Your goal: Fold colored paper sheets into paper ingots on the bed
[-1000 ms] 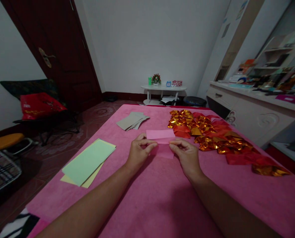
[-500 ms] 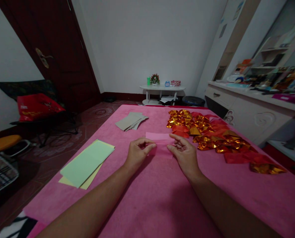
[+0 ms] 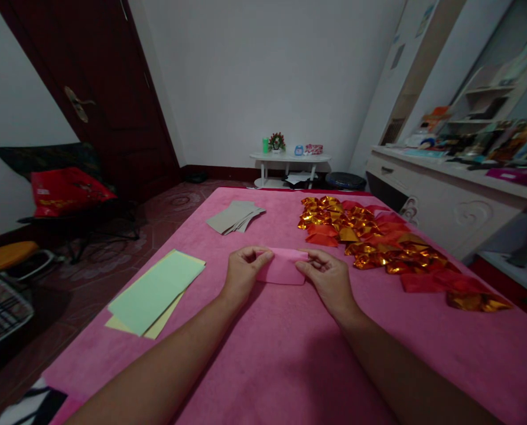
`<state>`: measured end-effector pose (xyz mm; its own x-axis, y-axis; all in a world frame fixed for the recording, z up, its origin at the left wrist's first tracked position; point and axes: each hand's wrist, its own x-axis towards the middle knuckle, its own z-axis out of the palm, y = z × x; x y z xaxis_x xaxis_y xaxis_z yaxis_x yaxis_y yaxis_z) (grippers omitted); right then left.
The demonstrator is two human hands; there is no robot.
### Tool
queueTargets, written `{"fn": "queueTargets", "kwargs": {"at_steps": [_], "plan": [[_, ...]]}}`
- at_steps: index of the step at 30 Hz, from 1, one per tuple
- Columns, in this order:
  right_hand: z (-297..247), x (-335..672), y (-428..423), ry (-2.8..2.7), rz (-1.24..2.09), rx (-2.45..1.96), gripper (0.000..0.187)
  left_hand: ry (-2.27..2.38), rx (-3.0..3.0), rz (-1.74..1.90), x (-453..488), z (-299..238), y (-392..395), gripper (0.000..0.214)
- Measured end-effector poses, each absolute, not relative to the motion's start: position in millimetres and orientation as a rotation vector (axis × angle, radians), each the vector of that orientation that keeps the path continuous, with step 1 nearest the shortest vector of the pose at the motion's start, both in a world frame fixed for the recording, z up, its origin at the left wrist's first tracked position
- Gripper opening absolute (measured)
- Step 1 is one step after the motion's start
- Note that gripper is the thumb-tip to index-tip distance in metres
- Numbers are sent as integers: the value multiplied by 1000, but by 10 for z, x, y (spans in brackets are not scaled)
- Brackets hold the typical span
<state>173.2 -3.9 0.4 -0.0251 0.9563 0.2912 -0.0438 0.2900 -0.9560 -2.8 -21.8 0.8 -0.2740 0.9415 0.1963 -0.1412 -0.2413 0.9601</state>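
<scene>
A sheet of pink paper (image 3: 282,268) is stretched between my two hands, above the middle of the pink-covered table (image 3: 263,348). My left hand (image 3: 247,268) pinches its left edge between thumb and fingers. At the right edge my right hand (image 3: 328,274) grips it the same way. The paper's top edge runs straight between the fingertips, and its lower part hangs toward me. To the left of my hands lie light green sheets (image 3: 159,289) with yellow paper (image 3: 166,319) showing from under them.
Fanned grey paper pieces (image 3: 234,216) lie at the table's far left. Many gold and red folded papers (image 3: 361,227) spread over its right side. A red bag (image 3: 71,192) rests on a chair at left; a cluttered white dresser (image 3: 458,189) stands at right.
The pink paper has turned in my hands: its upper part no longer stands up behind my fingers, and a flat face now hangs toward me. Both hands keep nearly the same place.
</scene>
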Motion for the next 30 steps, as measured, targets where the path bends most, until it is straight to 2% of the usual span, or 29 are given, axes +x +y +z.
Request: {"fn": "queueTargets", "kwargs": {"at_steps": [4, 9, 14, 17, 24, 30], "plan": [[18, 1736, -53, -1350, 985, -941, 28, 1146, 1049, 1624, -11, 2, -224, 17], [22, 1750, -53, -1421, 884, -880, 49, 1139, 1027, 1582, -7, 24, -246, 20], [42, 1774, -51, -1600, 648, -864, 16, 1141, 1052, 1577, -8, 31, -254, 21], [42, 1781, -54, -1606, 638, -864, 4, 1148, 1101, 1566, -12, 14, -247, 20], [21, 1785, -28, -1565, 659, -834, 7, 1218, 1360, 1566, -30, 10, -238, 14], [-9, 1816, -12, -1510, 790, -899, 6, 1310, 1711, 1743, -46, 82, -259, 3]]}}
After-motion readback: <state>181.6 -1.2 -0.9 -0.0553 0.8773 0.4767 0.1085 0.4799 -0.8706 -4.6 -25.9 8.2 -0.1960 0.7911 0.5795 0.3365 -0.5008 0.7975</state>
